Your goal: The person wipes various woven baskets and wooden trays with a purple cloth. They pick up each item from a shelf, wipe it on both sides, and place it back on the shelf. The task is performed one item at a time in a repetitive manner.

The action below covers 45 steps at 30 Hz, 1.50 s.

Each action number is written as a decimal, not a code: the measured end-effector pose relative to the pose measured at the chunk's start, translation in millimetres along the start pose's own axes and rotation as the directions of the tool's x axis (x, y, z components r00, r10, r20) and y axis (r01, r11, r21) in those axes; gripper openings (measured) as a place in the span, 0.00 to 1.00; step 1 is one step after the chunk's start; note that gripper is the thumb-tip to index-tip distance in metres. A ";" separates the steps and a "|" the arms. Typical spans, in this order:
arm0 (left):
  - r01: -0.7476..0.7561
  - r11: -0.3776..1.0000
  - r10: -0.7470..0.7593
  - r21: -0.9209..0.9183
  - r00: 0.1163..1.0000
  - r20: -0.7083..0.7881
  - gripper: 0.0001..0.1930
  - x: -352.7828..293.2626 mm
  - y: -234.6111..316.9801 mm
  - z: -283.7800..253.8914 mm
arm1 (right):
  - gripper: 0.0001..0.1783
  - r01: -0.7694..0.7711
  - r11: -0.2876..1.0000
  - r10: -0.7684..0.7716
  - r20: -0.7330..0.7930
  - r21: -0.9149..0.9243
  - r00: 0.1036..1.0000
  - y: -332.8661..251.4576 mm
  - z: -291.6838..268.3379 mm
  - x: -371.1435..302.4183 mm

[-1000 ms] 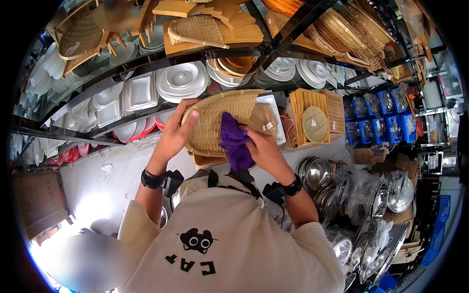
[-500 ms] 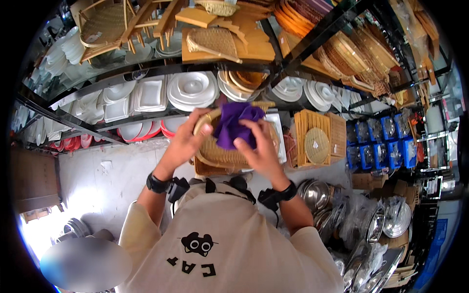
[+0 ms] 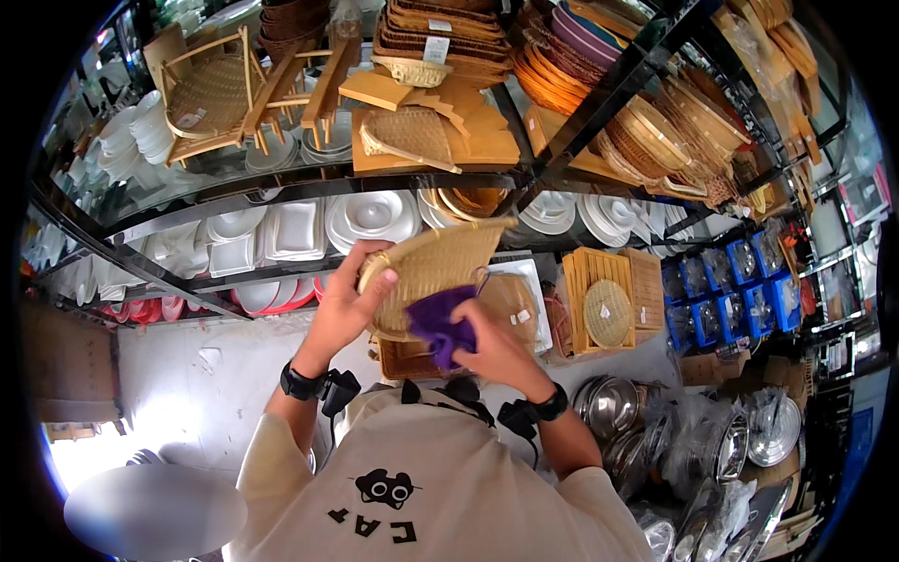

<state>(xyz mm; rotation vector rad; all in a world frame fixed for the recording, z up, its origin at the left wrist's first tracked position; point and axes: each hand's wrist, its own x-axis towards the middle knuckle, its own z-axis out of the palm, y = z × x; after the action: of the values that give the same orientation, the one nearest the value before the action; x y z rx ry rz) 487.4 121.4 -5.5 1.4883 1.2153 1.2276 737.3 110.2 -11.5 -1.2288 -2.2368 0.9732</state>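
A woven bamboo scoop basket (image 3: 440, 258) is tilted up in front of me, its pointed end toward the shelf. My left hand (image 3: 348, 298) grips its rounded rim at the left, thumb on the inside. In my right hand (image 3: 494, 345) is a bunched purple cloth (image 3: 442, 323), held against the scoop's lower right part. The fingers are closed round the cloth and partly hidden by it. Below the scoop shows a brown wicker basket (image 3: 409, 361), mostly covered by my hands and the scoop.
Shelves ahead bear white plates (image 3: 373, 217) and, higher up, another bamboo scoop (image 3: 408, 137). To the right stand slatted bamboo trays (image 3: 582, 290) and blue bins (image 3: 740, 314). Steel pots and lids (image 3: 613, 407) are piled at the lower right. White floor (image 3: 215, 375) lies at left.
The bamboo scoop has been tipped up so its inner weave shows. The purple cloth and my right hand have moved down from the scoop's upper part. My view has shifted upward.
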 end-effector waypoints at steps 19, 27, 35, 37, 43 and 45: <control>-0.288 0.954 0.276 0.087 0.952 0.131 0.31 -2.2 30.0 -39.2 | 0.24 -0.222 0.221 0.307 0.148 0.950 0.940 51.8 -36.3 3.9; -0.738 0.443 0.325 0.509 0.662 0.675 0.17 17.9 80.2 -44.9 | 0.22 -0.242 0.260 0.397 0.125 0.935 0.909 84.3 -52.3 4.2; -0.790 0.500 0.301 0.355 0.543 0.784 0.14 26.2 91.8 -25.0 | 0.20 -0.240 0.307 0.409 0.100 0.921 0.907 111.4 -69.4 -9.4; -0.814 0.475 0.294 0.334 0.505 0.812 0.13 31.5 88.6 -21.1 | 0.20 -0.223 0.267 0.376 0.111 0.938 0.920 128.8 -68.7 -13.9; -0.763 0.568 0.201 0.308 0.491 0.847 0.11 53.6 104.2 -25.2 | 0.20 -0.063 0.199 0.285 0.003 0.978 0.959 108.8 -75.4 -15.7; -0.753 0.595 0.224 0.281 0.491 0.842 0.11 62.7 116.4 -25.3 | 0.20 0.025 0.110 0.259 -0.053 0.994 0.964 112.9 -77.5 -23.1</control>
<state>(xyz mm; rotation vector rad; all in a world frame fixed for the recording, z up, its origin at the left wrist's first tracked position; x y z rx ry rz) 485.1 162.3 122.8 2.6969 0.5611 0.3405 862.3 161.7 -43.1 -0.7032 -0.7326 1.8308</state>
